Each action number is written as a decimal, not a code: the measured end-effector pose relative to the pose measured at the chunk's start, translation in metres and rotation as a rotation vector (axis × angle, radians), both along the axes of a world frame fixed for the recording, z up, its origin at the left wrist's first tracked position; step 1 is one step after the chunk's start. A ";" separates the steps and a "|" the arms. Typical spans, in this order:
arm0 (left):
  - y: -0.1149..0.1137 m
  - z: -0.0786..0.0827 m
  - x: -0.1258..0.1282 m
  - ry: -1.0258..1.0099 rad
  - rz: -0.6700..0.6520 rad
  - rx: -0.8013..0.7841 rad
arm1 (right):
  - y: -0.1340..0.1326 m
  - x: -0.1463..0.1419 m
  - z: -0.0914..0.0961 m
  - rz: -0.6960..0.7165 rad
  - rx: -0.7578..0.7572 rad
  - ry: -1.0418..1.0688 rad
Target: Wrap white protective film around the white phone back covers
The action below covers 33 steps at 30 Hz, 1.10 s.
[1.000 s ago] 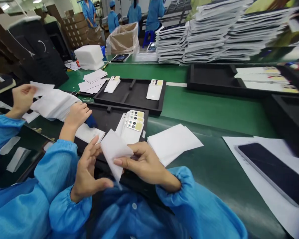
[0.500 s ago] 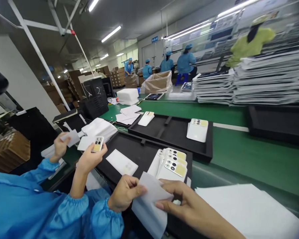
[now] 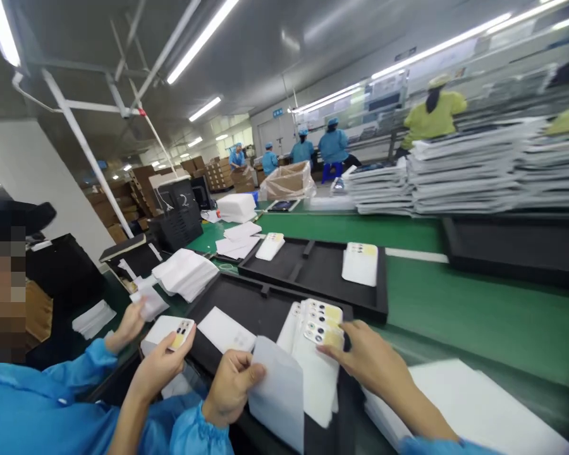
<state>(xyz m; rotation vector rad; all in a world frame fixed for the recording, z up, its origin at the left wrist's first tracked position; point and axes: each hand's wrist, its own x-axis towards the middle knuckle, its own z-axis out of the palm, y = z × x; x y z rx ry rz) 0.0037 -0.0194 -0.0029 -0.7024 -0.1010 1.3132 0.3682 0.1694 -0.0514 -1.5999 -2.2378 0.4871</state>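
My left hand point(image 3: 231, 387) pinches a white paper sleeve point(image 3: 279, 395) by its left edge, low in the middle of the view. My right hand point(image 3: 367, 361) has its fingertips closed on the top white phone point(image 3: 323, 333) of a small fanned stack lying camera-side up in a black tray point(image 3: 246, 300). A flat white sleeve point(image 3: 225, 328) lies in the same tray. To my left a co-worker in blue sleeves holds another white phone point(image 3: 171, 332) in one hand point(image 3: 159, 366) and a white sleeve point(image 3: 148, 303) in the other.
A second black tray point(image 3: 313, 275) on the green belt point(image 3: 455, 316) carries two white phones. White sheets point(image 3: 459, 404) lie at the lower right, a sleeve pile point(image 3: 184, 275) at the left. Stacked trays point(image 3: 464, 177), a lined carton point(image 3: 287, 180) and several workers stand behind.
The view tilted up. My right hand let go of the sleeve and moved to the phone stack; my left hand alone keeps the sleeve. The co-worker picked up a white phone.
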 end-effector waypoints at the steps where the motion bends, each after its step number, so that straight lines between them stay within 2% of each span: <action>1: -0.002 -0.001 -0.003 -0.266 0.006 -0.064 | -0.003 0.000 0.001 0.016 0.016 -0.012; 2: -0.003 -0.002 -0.004 -0.562 0.008 -0.111 | -0.006 0.000 0.003 0.031 0.033 -0.022; 4: -0.001 -0.006 -0.006 -1.281 -0.013 -0.225 | -0.009 0.002 0.007 0.050 0.055 -0.032; 7: 0.005 -0.012 -0.014 -2.323 0.049 -0.440 | -0.007 0.002 0.009 0.058 0.031 -0.046; 9: 0.009 -0.015 -0.019 -2.794 0.109 -0.487 | -0.007 0.001 0.010 0.052 0.004 -0.055; 11: 0.009 -0.017 -0.021 -3.062 0.121 -0.495 | -0.008 -0.001 0.012 0.046 -0.009 -0.059; 13: 0.009 -0.016 -0.020 -3.181 0.127 -0.505 | -0.008 -0.003 0.013 0.045 -0.003 -0.058; 16: 0.007 -0.015 -0.016 -3.227 0.143 -0.486 | -0.008 -0.006 0.011 0.052 0.014 -0.061; 21: 0.008 -0.016 -0.006 -3.177 0.212 -0.495 | -0.007 -0.009 0.008 0.083 0.002 -0.065; 26: 0.015 -0.018 -0.004 -3.121 0.155 -0.488 | -0.007 -0.009 0.009 0.079 -0.035 0.019; 30: 0.015 -0.012 -0.006 -3.224 0.247 -0.479 | -0.007 -0.008 0.011 0.064 -0.040 0.053; 33: 0.013 -0.008 -0.008 -3.388 0.332 -0.521 | -0.007 -0.009 0.010 0.067 -0.033 0.063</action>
